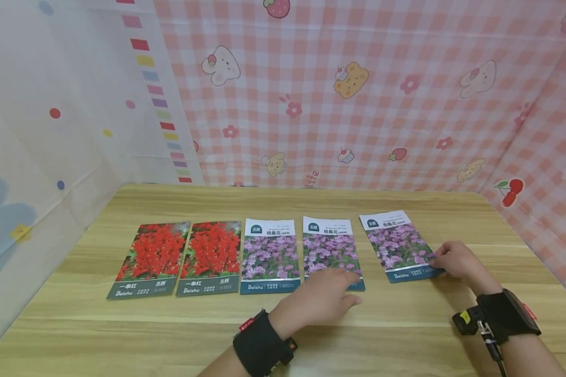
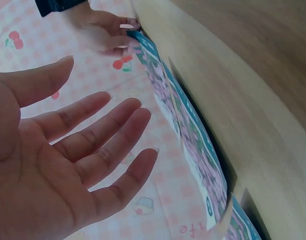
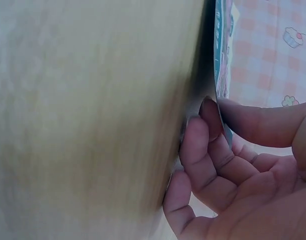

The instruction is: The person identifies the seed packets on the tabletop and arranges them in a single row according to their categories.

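My right hand (image 1: 457, 260) pinches the lower right corner of a purple-flower seed packet (image 1: 396, 246), which lies tilted at the right end of a row. In the right wrist view, thumb and curled fingers (image 3: 198, 140) meet on the packet's edge (image 3: 220, 60). My left hand (image 1: 318, 298), fingers spread and nothing in its palm in the left wrist view, hovers over the bottom of another purple-flower packet (image 1: 332, 248). Left of that lie a third purple-flower packet (image 1: 270, 256) and two red-flower packets, one (image 1: 212, 251) beside the other (image 1: 153, 251).
The packets lie side by side on a wood-grain table (image 1: 170, 335). A pink checked cloth (image 1: 311, 131) hangs behind the table's far edge, with a white dotted cloth (image 1: 75, 104) on the left. Both wrists carry black straps with cameras; a cable (image 1: 492, 351) runs from the right one.
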Tool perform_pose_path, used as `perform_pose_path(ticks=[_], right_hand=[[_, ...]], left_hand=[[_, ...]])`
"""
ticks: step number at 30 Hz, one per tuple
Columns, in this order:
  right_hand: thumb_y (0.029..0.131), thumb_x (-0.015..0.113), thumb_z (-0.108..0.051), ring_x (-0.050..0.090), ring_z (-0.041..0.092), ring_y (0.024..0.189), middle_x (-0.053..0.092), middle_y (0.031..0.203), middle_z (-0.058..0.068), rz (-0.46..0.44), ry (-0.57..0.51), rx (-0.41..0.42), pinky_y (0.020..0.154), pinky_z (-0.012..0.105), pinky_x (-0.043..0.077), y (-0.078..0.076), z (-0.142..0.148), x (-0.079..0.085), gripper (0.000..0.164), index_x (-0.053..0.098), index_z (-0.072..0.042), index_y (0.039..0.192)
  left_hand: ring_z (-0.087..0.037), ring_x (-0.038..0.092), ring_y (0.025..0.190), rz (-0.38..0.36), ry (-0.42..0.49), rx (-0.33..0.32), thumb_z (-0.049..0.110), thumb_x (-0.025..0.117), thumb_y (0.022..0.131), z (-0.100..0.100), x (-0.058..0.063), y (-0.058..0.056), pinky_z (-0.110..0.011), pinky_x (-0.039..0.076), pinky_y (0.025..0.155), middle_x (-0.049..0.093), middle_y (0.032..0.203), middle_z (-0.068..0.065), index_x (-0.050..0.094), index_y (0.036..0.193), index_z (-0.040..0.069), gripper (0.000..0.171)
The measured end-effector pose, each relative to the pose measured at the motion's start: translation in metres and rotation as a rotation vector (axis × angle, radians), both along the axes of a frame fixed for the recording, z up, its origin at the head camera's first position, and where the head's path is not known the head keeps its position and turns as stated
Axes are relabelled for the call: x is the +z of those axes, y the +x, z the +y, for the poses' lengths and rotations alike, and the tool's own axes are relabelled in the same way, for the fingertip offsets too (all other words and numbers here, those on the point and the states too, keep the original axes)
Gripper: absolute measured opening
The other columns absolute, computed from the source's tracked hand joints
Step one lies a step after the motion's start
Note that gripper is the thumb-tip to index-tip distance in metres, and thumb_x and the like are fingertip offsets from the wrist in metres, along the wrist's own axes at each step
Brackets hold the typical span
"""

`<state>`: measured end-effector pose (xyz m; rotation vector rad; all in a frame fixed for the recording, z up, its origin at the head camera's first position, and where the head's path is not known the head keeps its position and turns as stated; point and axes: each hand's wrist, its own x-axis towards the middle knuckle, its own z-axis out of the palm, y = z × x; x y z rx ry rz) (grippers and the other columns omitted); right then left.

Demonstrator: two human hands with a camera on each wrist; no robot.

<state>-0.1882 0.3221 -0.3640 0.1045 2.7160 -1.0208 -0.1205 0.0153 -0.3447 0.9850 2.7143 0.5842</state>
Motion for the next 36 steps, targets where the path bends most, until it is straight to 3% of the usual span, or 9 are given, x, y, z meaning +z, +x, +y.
perform_pose_path(ticks=[14,21,27,36], right_hand=[[0.089,0.047,0.006,0.055,0.010,0.067,0.050,0.082,0.009,-0.004,-0.295,-0.036,0.066,0.030,0.054,0.012,-0.006,0.007,0.006,0.045,0.012,0.091],[0.091,0.051,0.001,0.054,0.010,0.064,0.054,0.075,0.005,0.072,-0.262,-0.006,0.061,0.026,0.052,0.019,-0.022,0.021,0.015,0.046,0.013,0.097],[0.090,0.052,0.001,0.055,0.008,0.062,0.059,0.072,0.003,0.118,-0.327,0.043,0.059,0.025,0.050,0.023,-0.041,0.029,0.016,0.044,0.014,0.096],[0.090,0.051,0.003,0.057,0.011,0.064,0.061,0.075,0.008,0.110,-0.379,0.124,0.063,0.029,0.051,0.025,-0.068,0.031,0.013,0.044,0.013,0.095]], left_hand=[[-0.018,0.050,0.115,-0.009,0.020,0.094,0.030,0.053,0.093,-0.009,-0.008,-0.011,-0.032,0.042,0.094,0.055,0.125,-0.003,0.053,0.127,0.010,0.040],[-0.021,0.051,0.113,-0.014,0.036,0.129,0.026,0.052,0.093,-0.012,-0.010,-0.016,-0.034,0.042,0.094,0.056,0.123,-0.007,0.054,0.125,0.006,0.038],[-0.023,0.055,0.108,-0.028,0.031,0.163,0.027,0.051,0.094,-0.014,-0.012,-0.020,-0.038,0.045,0.089,0.060,0.117,-0.007,0.057,0.121,0.006,0.035],[-0.026,0.056,0.103,-0.084,-0.008,0.208,0.036,0.043,0.096,-0.014,-0.015,-0.023,-0.050,0.041,0.089,0.062,0.110,-0.008,0.058,0.118,0.007,0.039]])
